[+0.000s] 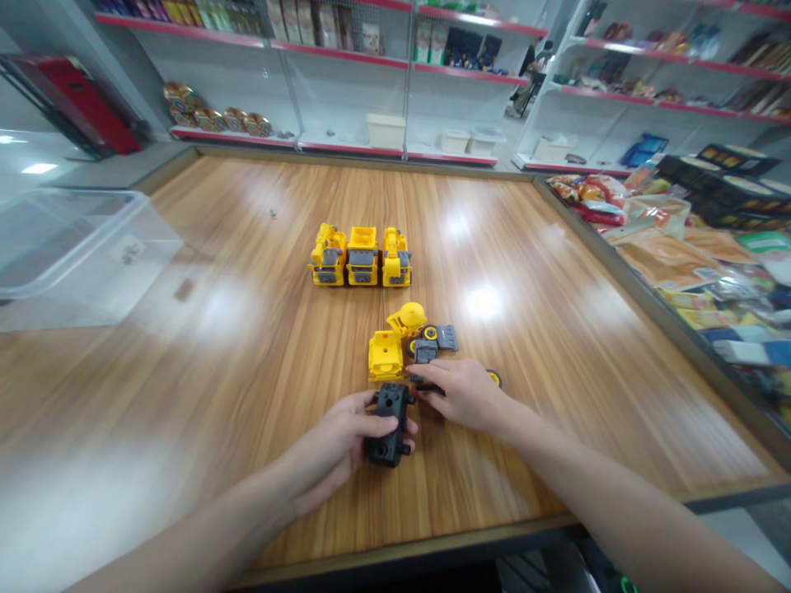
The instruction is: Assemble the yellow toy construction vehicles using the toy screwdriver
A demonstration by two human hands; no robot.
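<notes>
My left hand (337, 441) is closed round a black toy chassis (390, 424) just above the wooden table (247, 329). My right hand (463, 391) lies to its right, fingers curled on a thin dark piece (426, 387) beside the chassis top; I cannot tell what it is. Just beyond my hands lie loose toy parts: a yellow cab block (386, 354), a yellow mixer drum (408, 317), a grey piece (425, 351), a grey flat part (447, 337) and a yellow wheel (493, 379). Three assembled yellow toy trucks (361, 256) stand in a row farther back.
A clear plastic bin (74, 247) sits at the table's left edge. Packaged goods (680, 239) fill a display beyond the right edge. Store shelves (395, 74) with boxes line the back wall.
</notes>
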